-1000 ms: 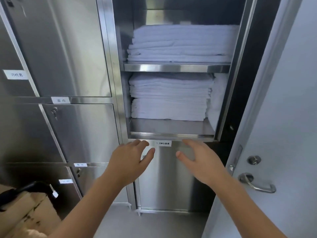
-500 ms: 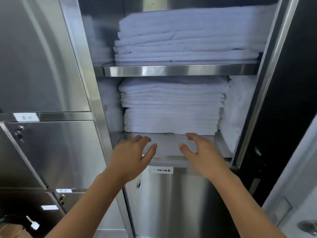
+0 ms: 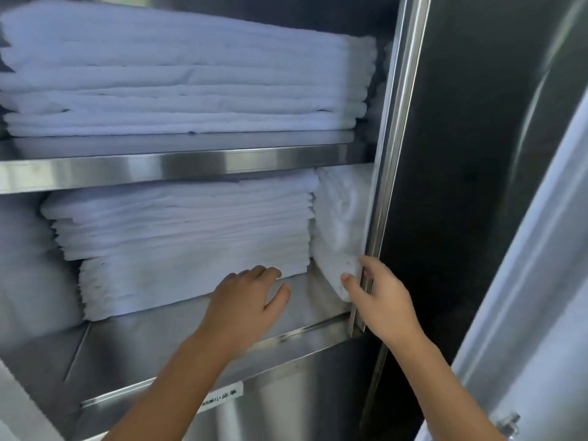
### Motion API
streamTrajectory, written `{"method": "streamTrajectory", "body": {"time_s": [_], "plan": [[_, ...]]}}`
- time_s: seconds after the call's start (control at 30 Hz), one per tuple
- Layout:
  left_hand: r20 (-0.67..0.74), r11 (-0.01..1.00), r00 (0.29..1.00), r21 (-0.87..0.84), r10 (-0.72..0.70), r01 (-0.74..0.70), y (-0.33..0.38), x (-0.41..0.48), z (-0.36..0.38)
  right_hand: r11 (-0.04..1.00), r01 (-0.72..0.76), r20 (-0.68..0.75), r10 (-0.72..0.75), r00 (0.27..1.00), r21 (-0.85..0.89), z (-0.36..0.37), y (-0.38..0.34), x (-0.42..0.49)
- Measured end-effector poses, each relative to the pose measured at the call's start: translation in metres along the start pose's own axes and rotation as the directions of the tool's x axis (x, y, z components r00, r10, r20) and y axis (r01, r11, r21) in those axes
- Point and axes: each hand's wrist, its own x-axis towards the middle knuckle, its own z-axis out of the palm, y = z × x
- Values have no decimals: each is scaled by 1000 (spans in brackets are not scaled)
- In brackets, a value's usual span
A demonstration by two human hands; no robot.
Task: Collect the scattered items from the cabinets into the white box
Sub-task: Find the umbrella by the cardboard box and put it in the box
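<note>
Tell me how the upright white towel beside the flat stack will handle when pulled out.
Likely floppy: the upright towel bulges and sags where the right hand pinches its lower corner. It may drag, being wedged between the flat stack and the cabinet frame. Soft cloth, so hardly fragile.

Left hand reaches palm-down toward 12 o'clock, fingers relaxed; right hand, at its 3 o'clock, pinches a towel.

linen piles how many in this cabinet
3: top stack on the upper shelf; lower stack on the shelf below, by the left hand; an upright bundle right of it, pinched by the right hand. Others may hide behind.
</note>
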Motion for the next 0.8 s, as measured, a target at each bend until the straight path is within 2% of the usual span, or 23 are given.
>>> {"method": "streamTrajectory", "body": {"time_s": [0.17, 0.4, 0.57, 0.8], "plan": [[8, 990, 993, -79, 121, -120, -6, 31, 14, 968, -190, -156, 215, 964, 161, 6, 22, 22], [46, 974, 980, -128, 193, -186, -29, 43, 28, 960, -186, -293, 242, 925, 207, 21, 32, 30], [10, 960, 974, -170, 225, -221, -44, 46, 32, 960, -182, -223, 228, 948, 211, 33, 20, 36], [-17, 951, 968, -187, 249, -248, -52, 39, 29, 962, -208, -218, 244, 945, 175, 43, 6, 27]]}}
